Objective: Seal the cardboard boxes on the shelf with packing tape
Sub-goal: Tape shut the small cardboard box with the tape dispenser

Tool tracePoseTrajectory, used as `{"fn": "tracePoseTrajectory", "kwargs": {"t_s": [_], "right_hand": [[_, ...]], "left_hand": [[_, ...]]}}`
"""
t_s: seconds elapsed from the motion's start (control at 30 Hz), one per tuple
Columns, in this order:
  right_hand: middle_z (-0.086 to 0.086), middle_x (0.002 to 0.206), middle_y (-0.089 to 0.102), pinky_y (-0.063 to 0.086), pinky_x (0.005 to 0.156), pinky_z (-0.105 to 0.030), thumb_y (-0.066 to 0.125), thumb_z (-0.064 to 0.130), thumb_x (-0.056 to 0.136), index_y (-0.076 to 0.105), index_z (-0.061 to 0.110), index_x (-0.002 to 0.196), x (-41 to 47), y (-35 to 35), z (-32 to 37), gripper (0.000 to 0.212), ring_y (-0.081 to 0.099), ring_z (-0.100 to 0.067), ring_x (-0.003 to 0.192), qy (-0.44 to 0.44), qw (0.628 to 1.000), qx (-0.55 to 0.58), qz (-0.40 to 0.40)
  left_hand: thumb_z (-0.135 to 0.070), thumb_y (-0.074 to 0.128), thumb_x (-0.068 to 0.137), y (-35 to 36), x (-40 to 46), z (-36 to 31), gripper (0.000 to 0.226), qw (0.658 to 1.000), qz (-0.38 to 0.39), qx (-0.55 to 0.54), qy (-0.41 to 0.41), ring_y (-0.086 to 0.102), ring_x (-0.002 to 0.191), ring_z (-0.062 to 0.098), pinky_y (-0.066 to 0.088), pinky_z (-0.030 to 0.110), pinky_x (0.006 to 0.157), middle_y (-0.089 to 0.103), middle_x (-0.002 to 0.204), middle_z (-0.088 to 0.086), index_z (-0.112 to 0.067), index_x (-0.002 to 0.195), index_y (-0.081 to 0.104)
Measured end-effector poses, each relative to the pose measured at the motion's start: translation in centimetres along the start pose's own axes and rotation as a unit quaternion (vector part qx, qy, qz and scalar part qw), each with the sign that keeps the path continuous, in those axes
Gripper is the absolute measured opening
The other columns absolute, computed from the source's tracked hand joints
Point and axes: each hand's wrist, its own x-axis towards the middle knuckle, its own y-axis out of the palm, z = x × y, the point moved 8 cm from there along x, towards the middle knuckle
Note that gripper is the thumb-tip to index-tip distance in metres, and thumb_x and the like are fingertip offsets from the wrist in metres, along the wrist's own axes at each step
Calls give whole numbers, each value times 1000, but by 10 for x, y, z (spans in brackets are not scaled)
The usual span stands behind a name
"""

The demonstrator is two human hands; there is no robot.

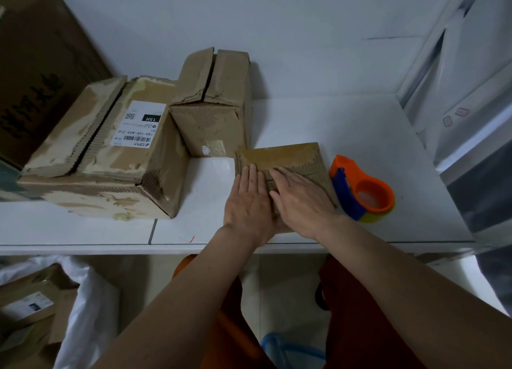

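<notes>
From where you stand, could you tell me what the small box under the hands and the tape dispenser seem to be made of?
The small box looks like brown corrugated cardboard, matt and worn: ribbed fluting shows where the outer paper has torn. The tape dispenser looks like smooth moulded plastic, orange and blue with a slight sheen; the roll inside seems to be clear tape.

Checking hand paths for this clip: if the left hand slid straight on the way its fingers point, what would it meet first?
The left hand lies flat on the small box, fingers pointing away. Past its far edge, the upright box looks first in line, though depth is unclear.

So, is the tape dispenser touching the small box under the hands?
Apart. The head view shows a white strip of shelf between the tape dispenser and the small box.
</notes>
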Motion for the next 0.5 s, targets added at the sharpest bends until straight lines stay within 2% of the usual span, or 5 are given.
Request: {"fn": "tracePoseTrajectory", "kwargs": {"t_s": [0.1,0.27,0.5], "right_hand": [[-9,154,28,21,117,-32,23,39,101,17,10,150,-2,2,-6,56,28,-18,142,6,1000,-17,11],[-11,155,26,13,116,-28,22,40,102,16,8,150,-11,-5,-25,58,23,-18,144,22,999,-41,12],[-13,154,28,20,116,-33,23,44,100,20,6,149,-19,-13,-51,62,24,-21,143,64,996,-63,-4]], "left_hand": [[-76,15,85,-1,0,2,104,1000,4,-7,-23,-15,147,32,-5,43,121,-13,158,22,3,149,-10],[-84,15,80,-2,-2,3,114,999,1,-19,-47,-14,147,32,-5,43,121,-12,158,23,4,149,-9],[-87,23,76,-2,-3,7,122,996,5,-40,-79,-16,146,35,-2,43,121,-15,157,24,5,148,-12]]}}
